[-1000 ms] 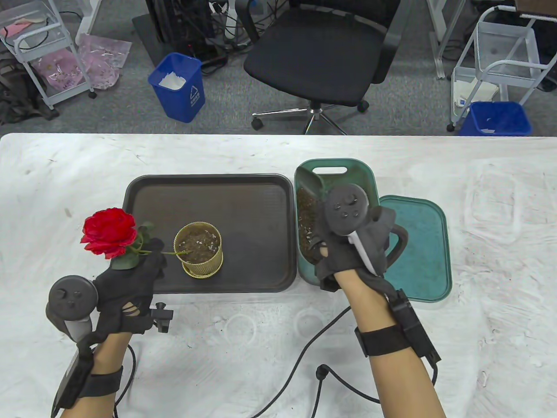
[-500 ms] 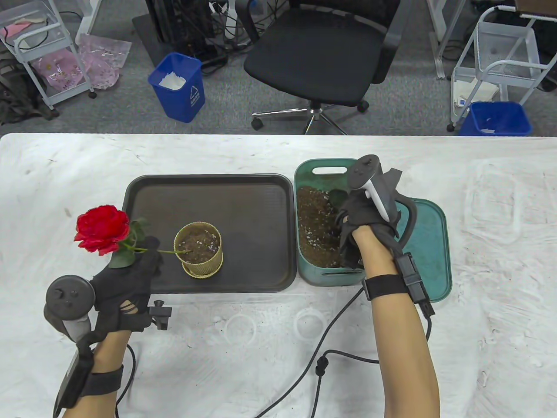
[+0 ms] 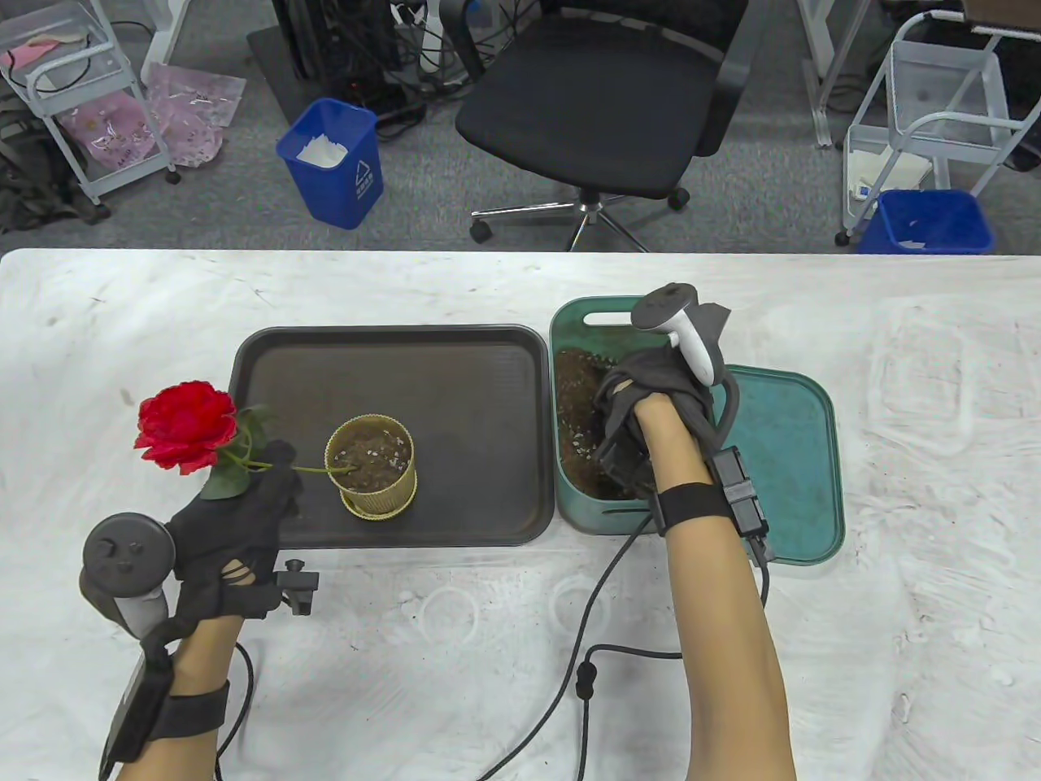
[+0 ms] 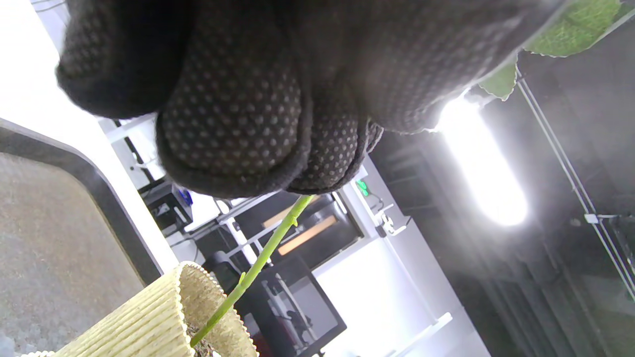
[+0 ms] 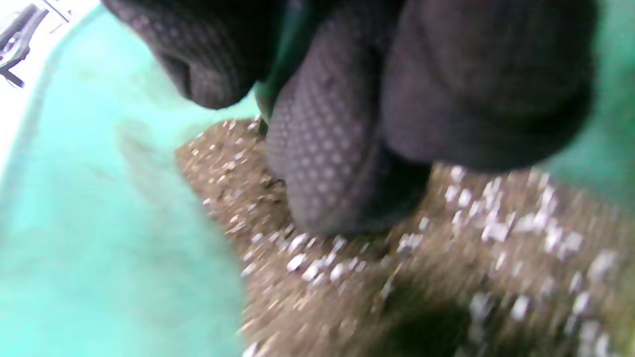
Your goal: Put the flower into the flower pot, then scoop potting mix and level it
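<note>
White, scuffed surface (image 3: 895,423) carried a dark tray (image 3: 455,382) just ahead of the left hand (image 3: 232,537), a green tub (image 3: 569,508) under the right hand (image 3: 642,407), teal lid (image 3: 793,455) beside it, black cable (image 3: 602,594) trailing near.

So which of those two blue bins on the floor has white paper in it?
The blue bin left of the office chair, bearing a white recycling symbol.

I see bare dark tray (image 3: 455,382) floor behind and right of the ribbed yellow flower pot (image 3: 372,476). The green stem (image 3: 313,470) slants across the pot's left rim, blocking that side. Right of the tray, my right hand (image 3: 642,407) fills the green soil bin (image 3: 569,508).
</note>
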{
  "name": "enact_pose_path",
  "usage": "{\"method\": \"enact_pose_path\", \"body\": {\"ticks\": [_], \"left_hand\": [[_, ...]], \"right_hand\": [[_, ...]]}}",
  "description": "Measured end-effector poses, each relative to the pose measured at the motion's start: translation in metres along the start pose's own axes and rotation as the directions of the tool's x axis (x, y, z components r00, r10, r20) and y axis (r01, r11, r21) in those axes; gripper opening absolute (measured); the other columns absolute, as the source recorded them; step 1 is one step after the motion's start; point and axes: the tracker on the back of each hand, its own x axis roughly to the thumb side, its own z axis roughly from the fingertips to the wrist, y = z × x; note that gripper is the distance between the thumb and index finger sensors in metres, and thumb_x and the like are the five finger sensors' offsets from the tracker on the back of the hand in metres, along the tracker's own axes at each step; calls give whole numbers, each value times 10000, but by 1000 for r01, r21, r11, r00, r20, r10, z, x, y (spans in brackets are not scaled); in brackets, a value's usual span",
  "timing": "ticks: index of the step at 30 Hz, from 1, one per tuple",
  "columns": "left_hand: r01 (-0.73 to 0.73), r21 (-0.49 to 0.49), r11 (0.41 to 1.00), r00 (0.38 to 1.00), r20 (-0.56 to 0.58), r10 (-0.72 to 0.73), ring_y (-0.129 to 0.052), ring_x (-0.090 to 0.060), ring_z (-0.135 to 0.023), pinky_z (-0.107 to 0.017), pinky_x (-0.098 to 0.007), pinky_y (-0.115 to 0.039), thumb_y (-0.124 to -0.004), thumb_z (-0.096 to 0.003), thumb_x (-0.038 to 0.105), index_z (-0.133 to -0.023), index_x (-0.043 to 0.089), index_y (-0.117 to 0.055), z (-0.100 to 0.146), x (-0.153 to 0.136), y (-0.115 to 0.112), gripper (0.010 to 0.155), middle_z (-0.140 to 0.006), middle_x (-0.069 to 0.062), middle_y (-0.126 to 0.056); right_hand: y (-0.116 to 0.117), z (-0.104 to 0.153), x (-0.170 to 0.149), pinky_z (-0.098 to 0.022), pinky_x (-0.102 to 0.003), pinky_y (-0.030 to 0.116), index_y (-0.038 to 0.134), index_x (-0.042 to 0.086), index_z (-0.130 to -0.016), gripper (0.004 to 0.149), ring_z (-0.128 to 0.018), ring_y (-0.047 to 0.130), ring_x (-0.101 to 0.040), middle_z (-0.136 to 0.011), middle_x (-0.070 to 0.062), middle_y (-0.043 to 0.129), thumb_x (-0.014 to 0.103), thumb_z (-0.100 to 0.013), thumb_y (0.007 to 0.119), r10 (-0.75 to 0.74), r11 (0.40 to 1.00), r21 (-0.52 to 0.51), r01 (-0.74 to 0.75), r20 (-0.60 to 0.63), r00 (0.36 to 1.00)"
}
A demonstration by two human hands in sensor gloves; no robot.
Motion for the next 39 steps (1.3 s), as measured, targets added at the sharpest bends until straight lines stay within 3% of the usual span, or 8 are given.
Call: {"method": "enact_pose_path", "body": {"ticks": [13, 17, 28, 39], "left_hand": [[9, -9, 1000, 1000, 15, -9, -1118, -173, -301, -312, -357, -940, -895, -391, 447, -768, 244, -960, 0, 1, 0, 433, -578, 42, -1074], [13, -14, 1000, 1000, 24, -13, -1118, -173, -301, -312, -357, -940, -896, -391, 447, -767, 244, -961, 0, 1, 0, 432, -579, 42, -1074], [10, -28, 1000, 999, 35, -9, -1118, -172, -304, -315, -356, -940, -895, -392, 448, -769, 245, -959, 1, 3, -3, 433, -580, 44, -1073], [11, -35, 999, 999, 42, -9, -1118, -172, -302, -313, -357, -940, -895, -391, 449, -769, 246, -958, 2, 6, -5, 433, -580, 42, -1073]], "right_hand": [[2, 15, -17, -138, -383, 955, 695, -16, -883, 562, -277, 1084, -274, -607, -147, 980, 301, -421, 732, -224, 970, 100, 219, 36, 974], [4, 26, -33, -124, -371, 967, 675, -38, -880, 564, -272, 1089, -267, -609, -155, 970, 293, -425, 719, -379, 917, 141, 372, 24, 925], [8, 52, -64, -126, -373, 974, 682, -17, -877, 551, -277, 1093, -271, -614, -155, 969, 292, -422, 712, -609, 791, 119, 600, 61, 791], [2, 84, -69, -123, -373, 973, 690, -12, -874, 548, -273, 1094, -270, -609, -153, 974, 298, -423, 715, -621, 783, 96, 614, 163, 766]]}}
